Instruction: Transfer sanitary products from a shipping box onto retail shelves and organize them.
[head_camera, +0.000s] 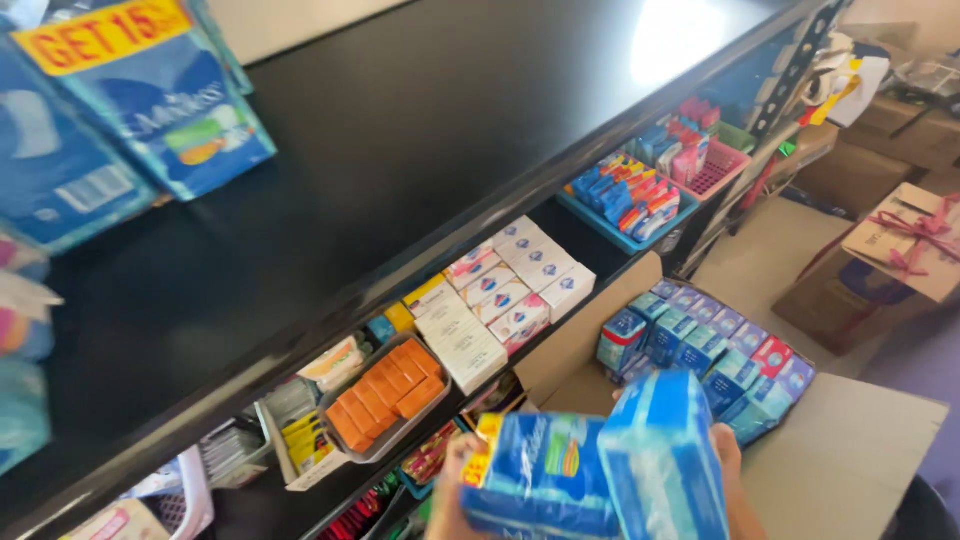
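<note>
At the bottom centre my left hand (447, 490) grips one end of a blue soft packet (540, 475) with a yellow corner. My right hand (730, 470) holds a second blue packet (660, 455) beside it; only its fingers show behind the pack. Both packets hover over an open cardboard box (575, 350) that holds several more blue and red packets (700, 345). The black top shelf (400, 150) stretches across the view above them.
Blue packets (170, 95) stand at the shelf's far left. Below the shelf edge sit white soap boxes (520, 270), an orange-bar tray (385, 395), a blue basket (625, 200) and a pink basket (715, 165). Cardboard cartons (900, 250) stand on the floor at right.
</note>
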